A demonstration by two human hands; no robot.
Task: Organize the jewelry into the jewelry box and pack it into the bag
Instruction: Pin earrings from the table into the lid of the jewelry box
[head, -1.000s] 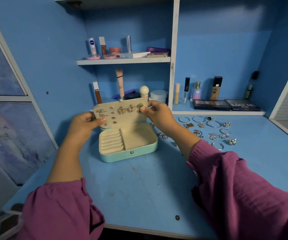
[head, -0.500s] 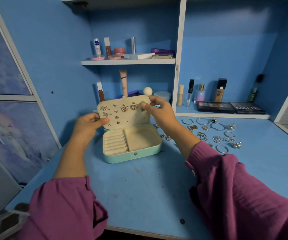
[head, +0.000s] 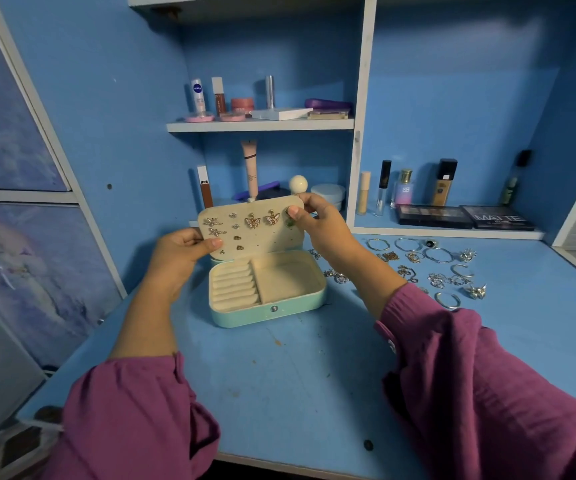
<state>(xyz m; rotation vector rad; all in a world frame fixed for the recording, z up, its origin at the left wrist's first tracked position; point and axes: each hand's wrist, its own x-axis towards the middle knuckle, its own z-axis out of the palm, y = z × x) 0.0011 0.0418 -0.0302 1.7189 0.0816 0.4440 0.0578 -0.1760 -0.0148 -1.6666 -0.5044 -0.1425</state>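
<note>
While earrings fill lid (head: 262, 233), tray below fingers empty. Left hand (head: 179, 258) pinches lid's left edge; right hand (head: 317, 220) pinches green stud (head: 290, 221) at top-right corner. Rings, bangles (head: 435, 268) right of right hand unpacked. Bag unseen.

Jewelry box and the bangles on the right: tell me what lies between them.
In the head view, a small silver jewelry piece lies on the table beside the jewelry box, and the right forearm crosses above the stretch toward the bangles.

Blue walls (head: 99, 98); white-edged shelves (head: 262, 125); blue desk (head: 297, 375).
</note>
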